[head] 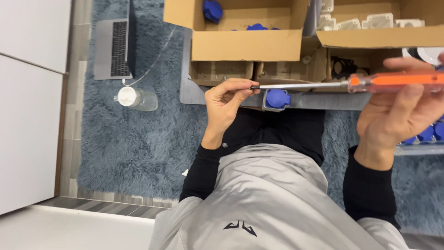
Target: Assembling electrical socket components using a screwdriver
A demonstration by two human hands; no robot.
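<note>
Head view: screwdriver (323, 84) with an orange see-through handle and a bare metal shaft is held level, crosswise above the lap, in front of the cardboard boxes. Right hand (402, 111) is wrapped round the handle in a firm grip. Left hand (224, 102) is closed in a pinch, thumb and fingertips (243, 87) meeting on the shaft's tip. Whether something small, like a screw, sits in that pinch can't be told.

Step in hand, judging by the pose: working at the tip with the fingers while the tool is steadied, tool not yet on any part. Any next move calls for keeping the shaft level and the pinch tight so nothing drops into the rug.

Just under the shaft, a blue round plug-type part in a grey frame (276, 99) rests at the edge of a grey board (194, 92). More blue parts (428, 133) sit near the right wrist. Open cardboard box (245, 44) holds blue pieces; another box (370, 37) holds white plastic parts (365, 22). Further out on the blue shag rug (129, 148): clear jar with white lid (134, 98) and an open laptop (113, 46).
</note>
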